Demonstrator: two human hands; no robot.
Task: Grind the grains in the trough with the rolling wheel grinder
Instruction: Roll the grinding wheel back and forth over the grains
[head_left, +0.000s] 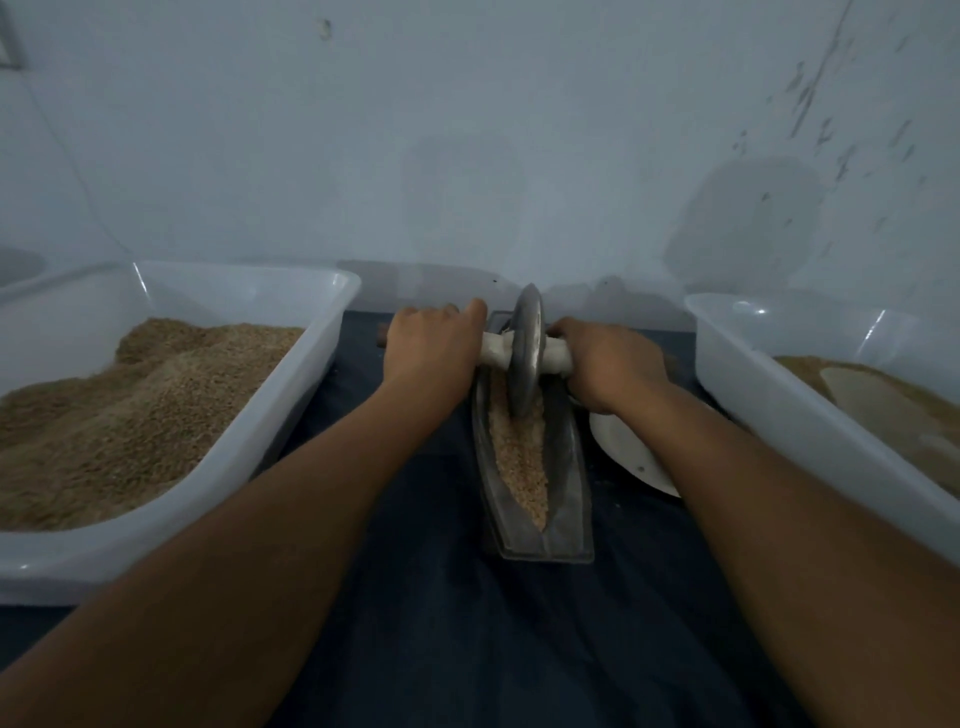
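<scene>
A dark metal boat-shaped trough (566, 467) lies lengthwise on a dark cloth, holding pale crushed grains (519, 457). A grey metal wheel (524, 348) stands upright in the far half of the trough, on a pale wrapped axle handle (496, 346). My left hand (431, 348) grips the axle left of the wheel. My right hand (608, 364) grips it on the right side. Both arms are stretched forward. The trough's far end is hidden behind the wheel and hands.
A white plastic tub (291, 415) at the left holds brown grain. Another white tub (779, 410) at the right holds brown meal. A white plate (628, 452) lies partly under my right forearm. A pale wall stands close behind.
</scene>
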